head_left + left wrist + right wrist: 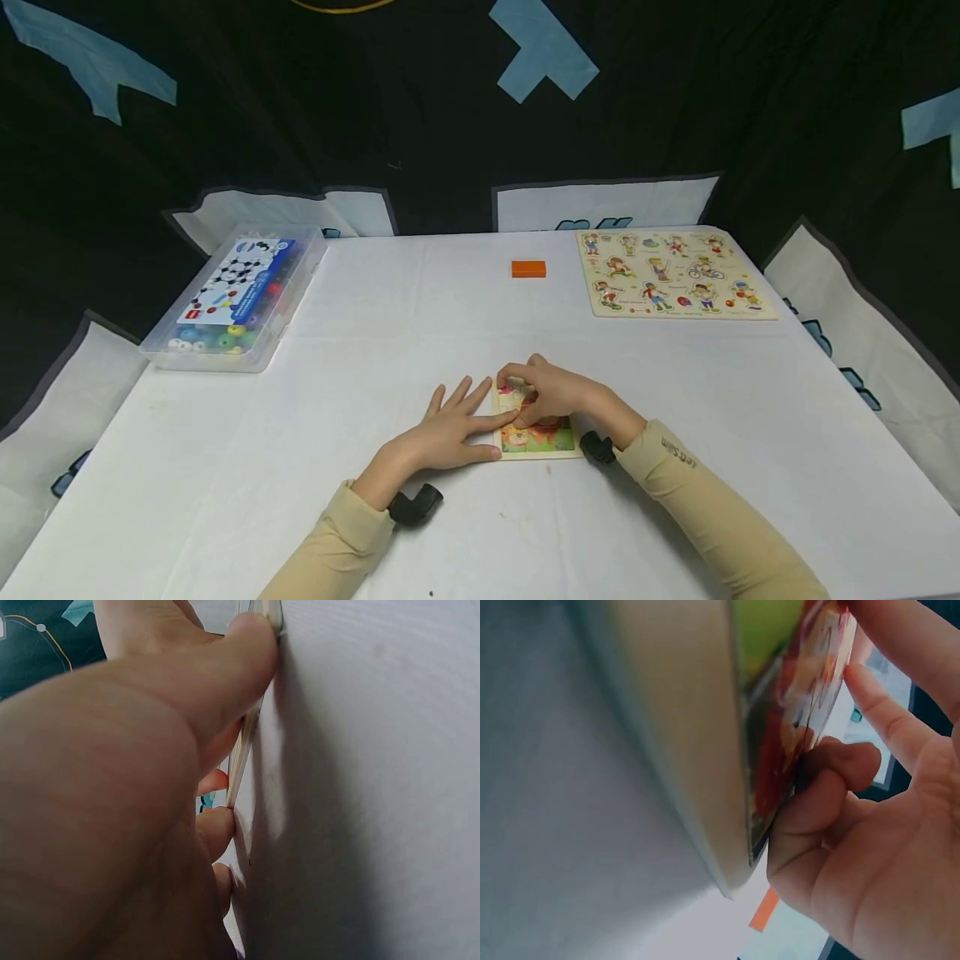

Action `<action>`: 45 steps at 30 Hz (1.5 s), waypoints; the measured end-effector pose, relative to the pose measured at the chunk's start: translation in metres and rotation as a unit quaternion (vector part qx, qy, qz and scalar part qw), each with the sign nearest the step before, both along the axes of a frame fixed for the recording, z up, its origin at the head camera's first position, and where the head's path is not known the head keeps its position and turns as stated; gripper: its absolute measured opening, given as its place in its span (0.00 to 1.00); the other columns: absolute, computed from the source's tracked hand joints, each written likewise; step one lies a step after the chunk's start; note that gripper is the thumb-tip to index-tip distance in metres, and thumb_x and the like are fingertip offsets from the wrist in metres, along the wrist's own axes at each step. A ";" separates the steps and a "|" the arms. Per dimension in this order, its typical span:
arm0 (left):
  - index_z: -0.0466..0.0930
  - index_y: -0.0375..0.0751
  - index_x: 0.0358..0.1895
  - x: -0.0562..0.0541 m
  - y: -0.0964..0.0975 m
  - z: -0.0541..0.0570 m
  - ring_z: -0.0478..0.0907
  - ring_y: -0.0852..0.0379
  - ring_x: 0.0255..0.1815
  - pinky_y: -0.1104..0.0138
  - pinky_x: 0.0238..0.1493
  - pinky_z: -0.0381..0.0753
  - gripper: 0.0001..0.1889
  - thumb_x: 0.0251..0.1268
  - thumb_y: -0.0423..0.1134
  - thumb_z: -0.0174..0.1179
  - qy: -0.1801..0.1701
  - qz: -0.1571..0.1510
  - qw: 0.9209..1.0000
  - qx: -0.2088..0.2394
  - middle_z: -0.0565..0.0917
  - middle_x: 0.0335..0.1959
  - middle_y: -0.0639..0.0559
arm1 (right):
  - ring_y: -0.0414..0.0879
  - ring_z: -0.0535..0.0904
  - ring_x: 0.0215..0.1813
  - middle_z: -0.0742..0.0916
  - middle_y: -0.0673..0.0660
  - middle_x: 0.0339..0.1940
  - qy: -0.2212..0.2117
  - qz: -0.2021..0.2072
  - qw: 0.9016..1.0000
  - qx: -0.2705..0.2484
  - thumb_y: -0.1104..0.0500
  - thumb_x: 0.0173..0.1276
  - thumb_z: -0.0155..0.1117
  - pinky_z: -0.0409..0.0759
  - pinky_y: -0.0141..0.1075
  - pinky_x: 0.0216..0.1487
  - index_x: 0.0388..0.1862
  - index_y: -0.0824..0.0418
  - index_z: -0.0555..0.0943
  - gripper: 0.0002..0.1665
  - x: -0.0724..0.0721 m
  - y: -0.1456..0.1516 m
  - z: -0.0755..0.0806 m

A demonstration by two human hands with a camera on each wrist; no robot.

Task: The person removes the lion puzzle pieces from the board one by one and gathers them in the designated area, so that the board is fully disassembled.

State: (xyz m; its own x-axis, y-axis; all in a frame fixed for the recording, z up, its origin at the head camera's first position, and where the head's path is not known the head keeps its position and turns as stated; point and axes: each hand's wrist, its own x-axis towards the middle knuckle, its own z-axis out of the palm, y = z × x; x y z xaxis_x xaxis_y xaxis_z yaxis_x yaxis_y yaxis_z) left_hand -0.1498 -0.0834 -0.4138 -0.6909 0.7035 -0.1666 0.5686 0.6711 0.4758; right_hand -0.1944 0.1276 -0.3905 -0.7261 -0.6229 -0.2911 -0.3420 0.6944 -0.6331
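Well in from the table's point(390, 317) far edge, a picture board point(557, 444) is touched by the left hand point(442, 437), fingers spread, and the right hand point(558, 392), fingers bent; whether anything is grasped cannot be told. Near that edge, an orange block point(528, 269) is seen.

The small board point(540, 447) looks wooden, its picture point(787, 712) glossy.

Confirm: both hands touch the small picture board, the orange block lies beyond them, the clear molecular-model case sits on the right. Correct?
No: the head view shows the clear molecular-model case on the left. Left hand and right hand touch the small picture board, the orange block beyond.
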 end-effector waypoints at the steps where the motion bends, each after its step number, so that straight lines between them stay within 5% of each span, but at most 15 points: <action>1: 0.61 0.62 0.66 0.000 0.000 0.000 0.31 0.42 0.70 0.42 0.61 0.28 0.29 0.61 0.60 0.50 0.000 0.001 1.000 0.001 0.40 0.72 0.45 | 0.49 0.67 0.39 0.69 0.58 0.40 -0.004 -0.003 1.000 0.003 0.56 0.52 0.71 0.70 0.40 0.35 0.51 0.50 0.71 0.28 0.000 -0.001 0.000; 12: 0.61 0.63 0.66 0.000 0.000 0.001 0.30 0.42 0.70 0.42 0.61 0.27 0.29 0.61 0.59 0.50 -0.010 0.004 1.000 0.005 0.40 0.72 0.45 | 0.50 0.65 0.39 0.65 0.59 0.40 -0.022 -0.031 0.999 0.013 0.61 0.52 0.71 0.69 0.39 0.35 0.46 0.49 0.66 0.28 0.002 -0.007 0.000; 25: 0.61 0.63 0.66 0.000 0.000 -0.001 0.31 0.42 0.70 0.42 0.61 0.28 0.29 0.61 0.60 0.50 -0.001 0.005 1.000 0.006 0.40 0.72 0.48 | 0.47 0.70 0.37 0.73 0.56 0.44 0.063 0.012 0.997 -0.052 0.69 0.53 0.68 0.72 0.38 0.38 0.50 0.57 0.69 0.27 0.010 -0.003 -0.003; 36: 0.61 0.63 0.66 -0.001 0.001 0.000 0.30 0.42 0.70 0.43 0.61 0.28 0.28 0.61 0.60 0.49 -0.001 0.003 1.000 -0.002 0.40 0.72 0.45 | 0.43 0.75 0.33 0.80 0.54 0.34 0.064 -0.095 0.992 -0.056 0.65 0.52 0.70 0.75 0.36 0.34 0.45 0.62 0.77 0.20 0.005 0.004 -0.003; 45: 0.61 0.63 0.66 0.001 0.001 0.000 0.31 0.42 0.70 0.43 0.61 0.27 0.29 0.61 0.60 0.50 -0.006 0.006 1.000 -0.001 0.41 0.72 0.45 | 0.48 0.79 0.41 0.81 0.60 0.47 0.037 -0.135 0.988 -0.061 0.61 0.57 0.67 0.77 0.37 0.36 0.52 0.63 0.78 0.23 0.002 0.019 -0.002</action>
State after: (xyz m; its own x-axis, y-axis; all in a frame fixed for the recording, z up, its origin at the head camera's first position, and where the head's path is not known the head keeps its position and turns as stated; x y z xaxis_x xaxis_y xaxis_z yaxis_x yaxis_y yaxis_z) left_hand -0.1492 -0.0829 -0.4139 -0.6973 0.6949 -0.1756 0.5548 0.6784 0.4816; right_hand -0.1929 0.1467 -0.3923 -0.8873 -0.4302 -0.1659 -0.2022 0.6864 -0.6986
